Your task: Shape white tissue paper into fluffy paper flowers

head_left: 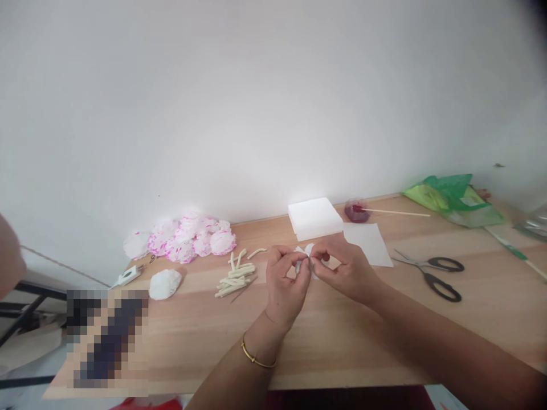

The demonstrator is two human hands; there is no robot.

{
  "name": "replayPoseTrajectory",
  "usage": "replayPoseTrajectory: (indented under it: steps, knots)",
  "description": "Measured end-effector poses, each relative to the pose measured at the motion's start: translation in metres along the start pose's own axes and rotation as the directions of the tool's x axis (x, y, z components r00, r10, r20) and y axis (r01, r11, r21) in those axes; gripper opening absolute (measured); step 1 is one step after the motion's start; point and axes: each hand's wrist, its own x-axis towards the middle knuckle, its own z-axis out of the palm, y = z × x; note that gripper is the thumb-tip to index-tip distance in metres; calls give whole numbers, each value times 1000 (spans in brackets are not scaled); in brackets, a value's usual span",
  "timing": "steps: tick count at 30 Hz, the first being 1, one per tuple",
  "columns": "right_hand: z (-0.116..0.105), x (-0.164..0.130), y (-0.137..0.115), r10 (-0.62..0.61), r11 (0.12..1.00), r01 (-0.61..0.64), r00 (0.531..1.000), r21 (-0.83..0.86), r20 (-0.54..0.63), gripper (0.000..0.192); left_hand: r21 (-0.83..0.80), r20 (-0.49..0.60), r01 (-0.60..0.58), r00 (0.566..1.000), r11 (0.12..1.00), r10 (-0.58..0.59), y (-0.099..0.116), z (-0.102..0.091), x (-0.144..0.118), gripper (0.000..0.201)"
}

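Both hands meet over the middle of the wooden table [342,347]. My left hand [284,285], with a gold bangle on its wrist, and my right hand [342,267] pinch a small folded piece of white tissue paper [306,250] between their fingertips. The paper bunches into petal-like lobes above the fingers. A stack of white tissue squares [315,218] lies just behind the hands, and one loose white sheet [368,242] lies to the right of it.
Pink-edged paper flowers [188,238] are heaped at the back left, with a white paper ball [164,283] and several cream sticks [236,276] nearby. Scissors [436,273] lie at the right. A red dye dish with a stick [356,210] and a green bag [453,196] sit behind.
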Motion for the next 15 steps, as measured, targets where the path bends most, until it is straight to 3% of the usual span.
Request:
replayPoseTrajectory:
  steps: [8,15]
  knots:
    - [-2,1,-3,114,987,-124,989,106,94,10,-85,29,101,995,991,-99,-5,2,0,6]
    - [-3,2,-4,173,964,-197,975,178,141,8,-42,34,87,996,995,-86,-3,2,-1,8]
